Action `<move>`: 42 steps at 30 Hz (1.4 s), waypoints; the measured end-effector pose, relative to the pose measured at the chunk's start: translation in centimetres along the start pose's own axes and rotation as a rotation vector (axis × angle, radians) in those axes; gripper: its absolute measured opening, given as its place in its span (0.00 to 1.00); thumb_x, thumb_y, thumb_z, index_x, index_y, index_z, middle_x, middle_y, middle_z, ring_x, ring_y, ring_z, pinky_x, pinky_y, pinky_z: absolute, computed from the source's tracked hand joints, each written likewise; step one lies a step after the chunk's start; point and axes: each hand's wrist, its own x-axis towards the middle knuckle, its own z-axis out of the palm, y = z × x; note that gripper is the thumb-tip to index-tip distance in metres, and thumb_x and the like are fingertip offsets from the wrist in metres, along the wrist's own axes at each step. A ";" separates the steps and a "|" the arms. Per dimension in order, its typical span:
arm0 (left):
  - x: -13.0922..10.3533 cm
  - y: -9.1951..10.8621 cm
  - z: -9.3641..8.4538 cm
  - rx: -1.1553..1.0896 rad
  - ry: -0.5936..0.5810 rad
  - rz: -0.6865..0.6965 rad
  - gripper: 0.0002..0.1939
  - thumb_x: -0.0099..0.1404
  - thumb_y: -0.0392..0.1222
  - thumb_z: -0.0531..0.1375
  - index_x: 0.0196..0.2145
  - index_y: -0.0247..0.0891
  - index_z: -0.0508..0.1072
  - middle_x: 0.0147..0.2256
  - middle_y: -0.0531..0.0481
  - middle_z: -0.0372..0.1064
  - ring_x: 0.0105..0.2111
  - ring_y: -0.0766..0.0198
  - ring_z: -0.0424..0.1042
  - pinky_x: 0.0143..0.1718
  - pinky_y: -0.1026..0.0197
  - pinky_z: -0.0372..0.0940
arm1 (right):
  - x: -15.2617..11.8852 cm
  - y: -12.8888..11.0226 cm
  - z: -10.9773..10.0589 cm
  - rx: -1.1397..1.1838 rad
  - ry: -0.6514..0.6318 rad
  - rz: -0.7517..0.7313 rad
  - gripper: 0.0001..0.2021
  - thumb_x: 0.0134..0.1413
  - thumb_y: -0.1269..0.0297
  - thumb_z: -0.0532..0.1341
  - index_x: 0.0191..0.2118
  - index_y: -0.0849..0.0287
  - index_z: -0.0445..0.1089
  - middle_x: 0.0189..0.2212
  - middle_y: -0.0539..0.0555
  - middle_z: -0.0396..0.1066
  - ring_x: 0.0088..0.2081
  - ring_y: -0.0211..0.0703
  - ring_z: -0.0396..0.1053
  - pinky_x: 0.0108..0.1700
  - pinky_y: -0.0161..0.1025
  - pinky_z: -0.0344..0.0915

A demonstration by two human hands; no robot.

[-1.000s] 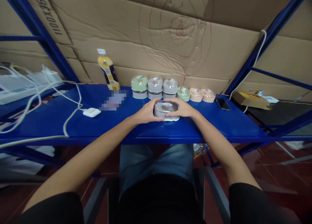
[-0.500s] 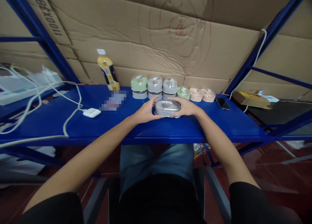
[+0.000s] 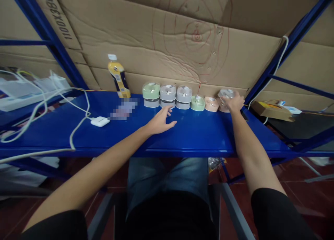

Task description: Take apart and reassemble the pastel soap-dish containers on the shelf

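My right hand (image 3: 233, 101) is closed round a grey oval box with a clear lid (image 3: 225, 93), at the right end of a row of such boxes. The held box appears to be on or just over the rightmost pink box; my fingers partly hide both. Over the blue shelf, my left hand (image 3: 161, 120) is open and holds nothing, its thumb and fingers apart. Behind it stand a green box (image 3: 151, 91) and two grey boxes (image 3: 168, 92), each stacked on another box. A single green box (image 3: 197, 103) and a single pink box (image 3: 211, 103) continue the row rightward.
A yellow drink bottle (image 3: 119, 78) stands at the back left of the blue shelf (image 3: 198, 135). A white case (image 3: 100, 121) lies on a cable in front. The phone (image 3: 244, 115) is mostly hidden by my right arm. Cardboard (image 3: 130, 34) lines the back.
My right hand has carried the grey box from the shelf's middle to the right end of the row. My left hand has let go of it and stayed near the middle.
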 end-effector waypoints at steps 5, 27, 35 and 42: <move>0.0 0.1 -0.2 0.016 -0.001 0.007 0.39 0.69 0.55 0.66 0.70 0.38 0.60 0.59 0.34 0.71 0.53 0.46 0.77 0.58 0.41 0.74 | -0.6 0.6 0.8 -0.054 -0.050 -0.031 0.42 0.56 0.42 0.76 0.71 0.54 0.69 0.65 0.73 0.69 0.68 0.73 0.67 0.68 0.64 0.62; 0.0 -0.1 -0.2 0.042 -0.022 -0.008 0.38 0.69 0.55 0.67 0.69 0.38 0.63 0.60 0.35 0.72 0.55 0.45 0.78 0.60 0.40 0.75 | -13.5 -7.3 1.2 -0.358 -0.415 -0.949 0.39 0.67 0.44 0.64 0.71 0.69 0.65 0.73 0.78 0.65 0.72 0.77 0.62 0.73 0.67 0.59; 0.0 0.1 -0.2 0.025 -0.009 -0.002 0.39 0.68 0.55 0.69 0.69 0.38 0.63 0.61 0.33 0.72 0.56 0.42 0.79 0.61 0.37 0.75 | -16.1 -8.9 -3.1 -0.285 -0.330 -0.556 0.40 0.69 0.35 0.59 0.65 0.71 0.71 0.64 0.83 0.72 0.66 0.81 0.70 0.63 0.68 0.68; 0.2 -0.3 -0.2 -0.132 -0.037 -0.020 0.60 0.51 0.64 0.81 0.72 0.41 0.62 0.66 0.30 0.70 0.65 0.34 0.74 0.67 0.31 0.70 | -14.9 -8.4 -3.4 0.011 -0.809 -0.868 0.53 0.57 0.36 0.71 0.77 0.65 0.59 0.71 0.73 0.70 0.69 0.72 0.71 0.70 0.61 0.69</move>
